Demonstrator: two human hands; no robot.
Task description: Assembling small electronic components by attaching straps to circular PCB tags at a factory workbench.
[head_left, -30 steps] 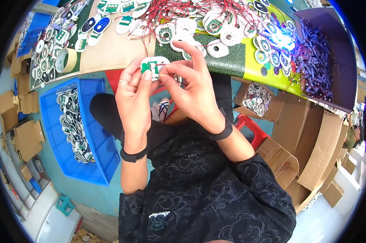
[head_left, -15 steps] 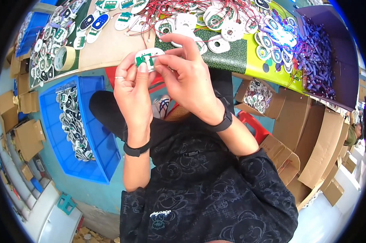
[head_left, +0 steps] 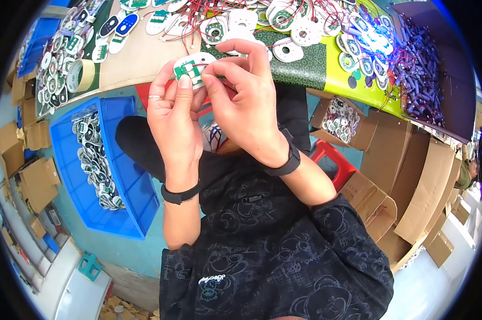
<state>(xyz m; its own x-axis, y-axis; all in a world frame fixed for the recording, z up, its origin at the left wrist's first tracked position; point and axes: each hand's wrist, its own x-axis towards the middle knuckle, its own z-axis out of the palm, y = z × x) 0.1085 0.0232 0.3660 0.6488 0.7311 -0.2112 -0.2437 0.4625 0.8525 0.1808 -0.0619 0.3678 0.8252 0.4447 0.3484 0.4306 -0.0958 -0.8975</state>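
Over the table's near edge, my left hand (head_left: 174,120) grips a white rounded plastic shell with a green circuit board (head_left: 186,70) in it. The thumb lies on the board's lower side and the fingers are behind the shell. From the right, my right hand (head_left: 246,101) brings its thumb and index finger together at the shell's right edge. A thin wire shows near these fingertips, but what they pinch is too small and covered to make out. The other fingers of this hand are curved above the shell.
White shells with red wires (head_left: 305,32) are heaped at the back. Purple cylindrical parts (head_left: 419,80) fill a dark box at right. A tape roll (head_left: 81,76) stands at left. Below are a blue crate (head_left: 139,181) of boards, a red stool (head_left: 334,162) and cardboard boxes (head_left: 395,160).
The shell in my left hand has tilted, and more of its white upper part shows. Both hands have shifted slightly. The right fingertips stay at the shell's edge.
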